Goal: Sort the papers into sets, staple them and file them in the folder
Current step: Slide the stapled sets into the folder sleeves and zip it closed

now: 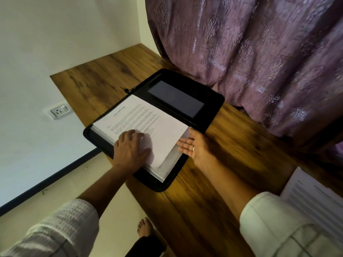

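Wood-grain desk (204, 210) nearest, under both forearms. Printed sheets (315, 197) lie back by the right elbow, well apart from the hands; probably sets still waiting.

Left hand (130, 147): palm down on the near part of the paper stack (148, 115), fingers relaxed and spread, gripping nothing. Reads as pinning the sheets so they don't slide.

Right hand (191, 145): flat and open, palm turned against the stack's right edge, fingers straight, nothing held. Likely squaring that edge. Cannot tell whether the thumb is tucked behind the corner.

Stack sits in the near half of the open black folder (213, 101), on clear sleeves (172, 164) that stick out toward the wrists.

Edges: left of the left hand, the folder's corner lies at or just over the desk edge. Bare wood right of the right hand gives working room. Beyond the fingertips lies the folder's far half, then a purple curtain (259, 52) close behind.
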